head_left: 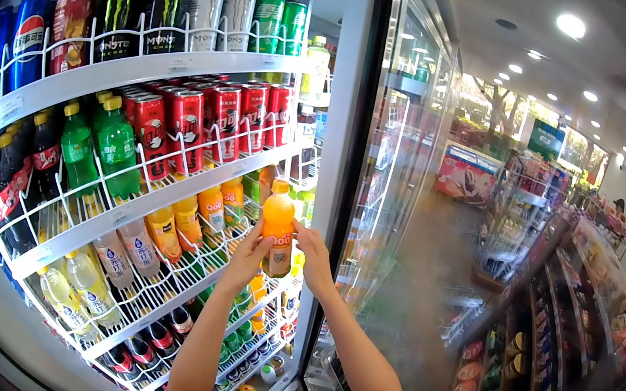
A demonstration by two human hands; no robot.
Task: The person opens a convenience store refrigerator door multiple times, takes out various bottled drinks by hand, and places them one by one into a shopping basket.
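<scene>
An orange Qoo bottle (278, 219) with an orange cap stands upright between my hands, in front of the open fridge shelves. My left hand (247, 257) holds its left side near the lower part of the label. On the bottle's right side, my right hand (311, 253) touches it with its fingers. More orange bottles (211, 207) lean on the wire rack just to the left, beside yellow-orange ones (163, 230). Above them is a row of red cans (187, 126) behind a white shelf rail (160, 198).
Cans of energy drink (164, 14) fill the top shelf, and green bottles (118, 144) stand at the left. The fridge's door frame (350, 161) and glass door are right of my hands. Beyond are a store aisle (419, 266) and snack shelves (542, 332).
</scene>
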